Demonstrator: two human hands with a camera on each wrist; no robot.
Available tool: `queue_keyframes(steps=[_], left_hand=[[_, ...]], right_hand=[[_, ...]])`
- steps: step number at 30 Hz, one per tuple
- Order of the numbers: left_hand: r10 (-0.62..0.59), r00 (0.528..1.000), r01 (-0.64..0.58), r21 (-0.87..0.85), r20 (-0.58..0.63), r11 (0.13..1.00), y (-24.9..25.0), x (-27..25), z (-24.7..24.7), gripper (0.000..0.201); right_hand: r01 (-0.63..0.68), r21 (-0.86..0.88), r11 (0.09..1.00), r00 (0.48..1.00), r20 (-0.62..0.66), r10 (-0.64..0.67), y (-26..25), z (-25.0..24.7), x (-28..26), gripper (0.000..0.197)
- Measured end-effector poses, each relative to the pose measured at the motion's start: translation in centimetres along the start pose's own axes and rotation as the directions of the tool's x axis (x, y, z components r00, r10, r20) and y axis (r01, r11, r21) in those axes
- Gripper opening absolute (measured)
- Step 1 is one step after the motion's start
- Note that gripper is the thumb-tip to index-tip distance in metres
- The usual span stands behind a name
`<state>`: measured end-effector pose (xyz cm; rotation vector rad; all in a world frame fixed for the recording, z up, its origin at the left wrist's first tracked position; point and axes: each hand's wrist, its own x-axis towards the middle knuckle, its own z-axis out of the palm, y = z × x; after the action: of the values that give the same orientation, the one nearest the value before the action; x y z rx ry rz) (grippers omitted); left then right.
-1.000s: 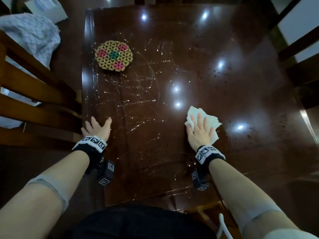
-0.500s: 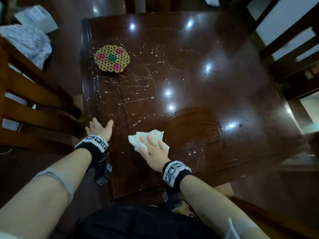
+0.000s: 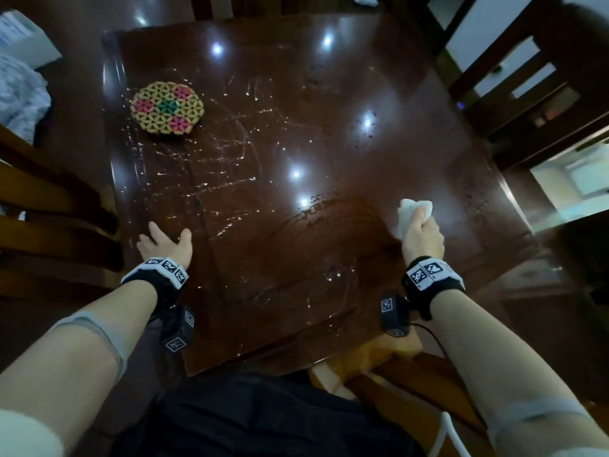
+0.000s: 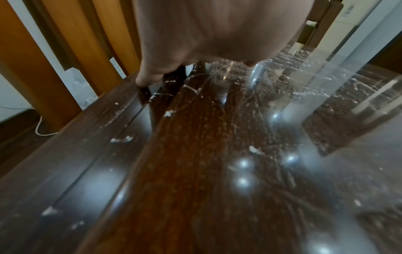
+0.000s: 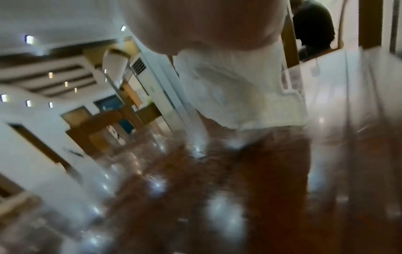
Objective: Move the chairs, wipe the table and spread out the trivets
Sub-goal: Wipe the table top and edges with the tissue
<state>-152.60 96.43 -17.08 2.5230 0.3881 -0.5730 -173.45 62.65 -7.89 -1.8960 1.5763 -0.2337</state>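
Observation:
A dark glossy wooden table (image 3: 329,94) carries white streaks and crumbs on its left half and a wet smear near the middle front. A round woven trivet (image 3: 167,108) with pink and green flowers lies at the far left. My left hand (image 3: 164,244) rests flat and open on the table by its left edge; in the left wrist view the left hand (image 4: 217,31) has its fingertips down on the table (image 4: 195,171). My right hand (image 3: 423,235) grips a crumpled white cloth (image 3: 412,209) on the right side of the table. The blurred right wrist view shows the cloth (image 5: 239,94) bunched under the right hand (image 5: 206,22).
A light wooden chair (image 3: 43,206) stands close along the table's left edge, and its slats (image 4: 71,43) fill the left wrist view. A dark chair (image 3: 527,77) stands at the far right corner. Another wooden chair (image 3: 412,374) sits low at the near edge. White fabric (image 3: 19,94) lies far left.
My right hand swept the cloth left toward the left hand, then back to the table's right side, leaving a wet smear. Its fingers have closed round the cloth. The left hand stayed put.

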Motion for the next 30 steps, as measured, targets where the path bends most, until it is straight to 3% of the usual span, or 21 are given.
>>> queue_keyframes(steps=[2, 4, 7, 15, 21, 26, 30], left_hand=[[0.005, 1.000, -0.005, -0.020, -0.017, 1.000, 0.0, 0.2, 0.0, 0.076], [0.001, 1.000, -0.002, -0.036, -0.029, 0.999, -0.1, 0.4, 0.1, 0.076], [-0.009, 1.000, 0.008, -0.067, -0.014, 0.998, -0.4, 0.8, 0.1, 0.076], [-0.038, 0.999, 0.039, -0.263, 0.010, 0.964, -0.3, 0.0, -0.4, 0.071], [-0.013, 0.999, 0.024, -0.362, 0.032, 0.932, -1.5, -0.3, -0.5, 0.069], [0.046, 0.992, 0.033, -0.597, 0.117, 0.802, -4.1, -0.9, -1.1, 0.065], [0.174, 0.967, -0.038, -0.566, 0.187, 0.823, -6.8, -2.9, -1.4, 0.065]], right_hand=[[0.042, -0.239, 0.970, 0.990, 0.141, -0.008, 2.8, 0.3, 1.4, 0.069], [0.149, -0.487, 0.860, 0.952, 0.307, 0.010, 5.6, 1.6, 2.5, 0.075], [0.252, -0.619, 0.744, 0.935, 0.354, -0.021, 8.0, 3.3, 3.1, 0.085], [0.346, -0.442, 0.827, 0.930, 0.281, -0.239, 9.5, 5.4, 2.0, 0.051], [0.551, -0.363, 0.751, 0.822, 0.390, -0.415, 9.1, 8.6, -3.9, 0.048], [0.667, -0.235, 0.707, 0.723, 0.434, -0.538, 8.2, 11.4, -10.4, 0.046], [0.720, -0.160, 0.675, 0.652, 0.490, -0.579, 6.9, 14.5, -16.4, 0.044]])
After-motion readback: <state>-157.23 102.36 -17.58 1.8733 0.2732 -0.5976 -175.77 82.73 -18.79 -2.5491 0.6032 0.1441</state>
